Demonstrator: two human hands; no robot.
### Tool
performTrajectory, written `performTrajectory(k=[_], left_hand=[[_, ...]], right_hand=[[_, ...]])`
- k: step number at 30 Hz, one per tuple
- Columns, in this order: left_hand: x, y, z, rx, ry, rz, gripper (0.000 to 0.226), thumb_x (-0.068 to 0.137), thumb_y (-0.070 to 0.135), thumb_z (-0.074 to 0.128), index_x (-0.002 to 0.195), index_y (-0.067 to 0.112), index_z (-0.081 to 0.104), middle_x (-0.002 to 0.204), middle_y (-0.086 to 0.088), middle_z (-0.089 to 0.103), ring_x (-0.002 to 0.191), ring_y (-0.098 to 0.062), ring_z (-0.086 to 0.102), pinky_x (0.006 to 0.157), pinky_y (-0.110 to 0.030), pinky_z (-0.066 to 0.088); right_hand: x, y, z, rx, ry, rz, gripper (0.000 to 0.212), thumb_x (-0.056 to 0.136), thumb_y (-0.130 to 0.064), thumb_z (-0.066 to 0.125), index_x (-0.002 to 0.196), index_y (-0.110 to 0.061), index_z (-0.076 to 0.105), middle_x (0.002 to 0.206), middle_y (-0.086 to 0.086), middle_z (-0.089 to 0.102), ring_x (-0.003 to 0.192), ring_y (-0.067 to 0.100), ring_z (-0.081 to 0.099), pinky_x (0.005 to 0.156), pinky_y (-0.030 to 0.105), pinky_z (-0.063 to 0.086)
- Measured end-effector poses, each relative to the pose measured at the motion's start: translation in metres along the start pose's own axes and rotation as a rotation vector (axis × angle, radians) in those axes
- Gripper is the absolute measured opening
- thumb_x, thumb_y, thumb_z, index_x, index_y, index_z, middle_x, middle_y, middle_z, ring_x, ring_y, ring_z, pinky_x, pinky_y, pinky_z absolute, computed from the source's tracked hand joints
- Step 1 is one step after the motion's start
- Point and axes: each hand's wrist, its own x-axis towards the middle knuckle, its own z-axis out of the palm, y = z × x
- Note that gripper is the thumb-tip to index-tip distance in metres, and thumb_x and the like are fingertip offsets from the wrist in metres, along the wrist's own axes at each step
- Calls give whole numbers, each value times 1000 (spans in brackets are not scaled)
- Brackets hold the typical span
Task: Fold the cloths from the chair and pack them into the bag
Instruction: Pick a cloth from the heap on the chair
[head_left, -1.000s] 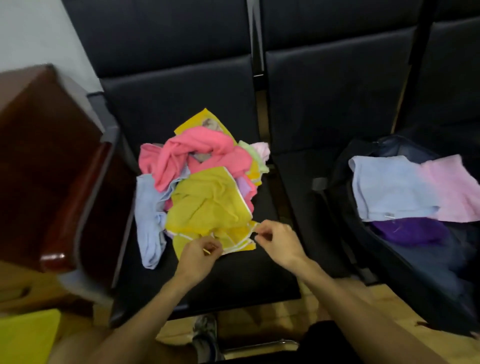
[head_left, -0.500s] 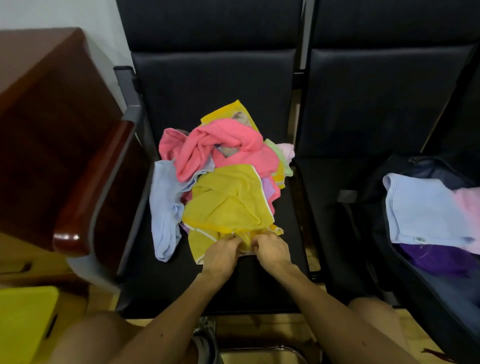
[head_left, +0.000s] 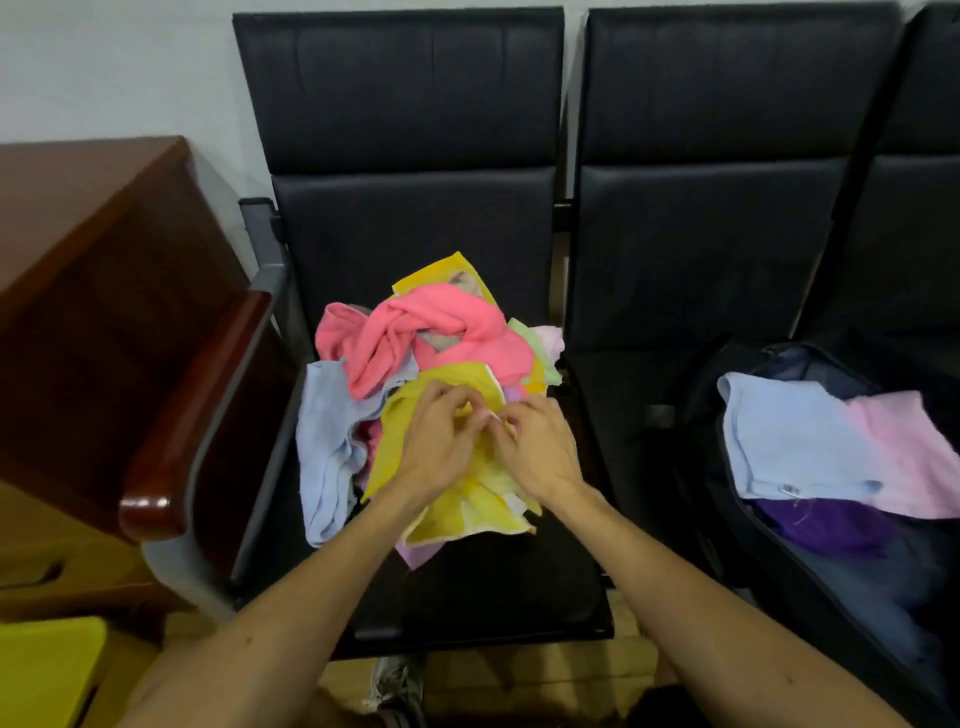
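Chair seat (head_left: 493, 587): yellow cloth (head_left: 397, 441) edge has been raised, pinched by left hand (head_left: 436, 447) & right hand (head_left: 540, 452). Fold judged begun; bag (head_left: 831, 597) packing pending.

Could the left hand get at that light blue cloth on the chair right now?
Probably yes: the light blue cloth lies mostly uncovered beside the left hand, whose fingers must first release the yellow cloth.

Pale wall (head_left: 130, 67) fills the upper left; a reddish-brown wooden desk (head_left: 78, 234) stands at left; wood-toned floor (head_left: 519, 673) shows along the bottom centre.
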Motion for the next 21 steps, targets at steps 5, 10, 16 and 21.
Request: performTrajectory(k=[5, 10, 16, 21], left_hand=[[21, 88, -65, -13, 198, 282, 4, 86, 21, 56, 87, 25, 58, 88, 15, 50, 89, -9, 44, 87, -38, 39], [26, 162, -123, -106, 279, 367, 8, 94, 11, 57, 90, 18, 59, 81, 6, 59, 74, -3, 55, 72, -26, 45], [6, 221, -163, -164, 309, 436, 5, 99, 14, 55, 96, 18, 57, 86, 10, 58, 77, -2, 53, 68, -12, 43], [-20, 238, -179, -126, 314, 469, 3, 101, 20, 54, 99, 18, 56, 89, 9, 57, 78, -1, 51, 68, -9, 40]], right_hand=[[22, -64, -93, 64, 146, -188, 31, 99, -35, 55, 82, -11, 64, 84, 4, 64, 90, 24, 54, 77, 38, 40], [18, -114, -173, 91, 108, -239, 22, 95, -33, 60, 83, -15, 58, 78, -5, 58, 79, 19, 55, 70, 36, 39], [-5, -134, -234, 45, 248, -263, 8, 94, -19, 60, 97, -17, 67, 91, -3, 62, 86, 17, 57, 72, 33, 45], [-25, -156, -276, 121, 408, -213, 15, 94, -17, 59, 102, -22, 71, 96, -8, 68, 94, 14, 62, 78, 31, 51]])
